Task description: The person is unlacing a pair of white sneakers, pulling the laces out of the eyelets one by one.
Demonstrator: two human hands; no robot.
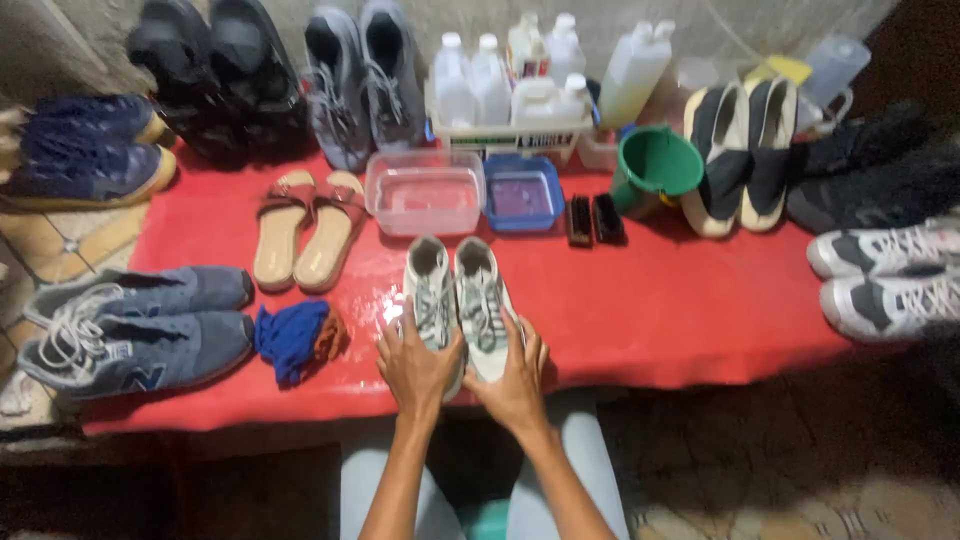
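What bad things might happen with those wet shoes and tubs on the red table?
The red table cover looks wet, so the white sneakers under the left hand and right hand may slip toward the edge. The clear tub of pinkish liquid sits just behind them; pushing the sneakers back might bump it and spill. The brown sandals nearby could get splashed.

Two bare forearms enter from six o'clock, ending in the left hand (pixel 415 368) and right hand (pixel 516 380), neither wearing gloves, rings, a watch or bracelets that can be made out. No sleeves show; the arms are uncovered to the bottom edge of the frame. Below them, toward six o'clock, the person's legs are clad in light blue-grey trousers (pixel 590 470), smooth and plain in texture, with a patch of teal visible between the knees.
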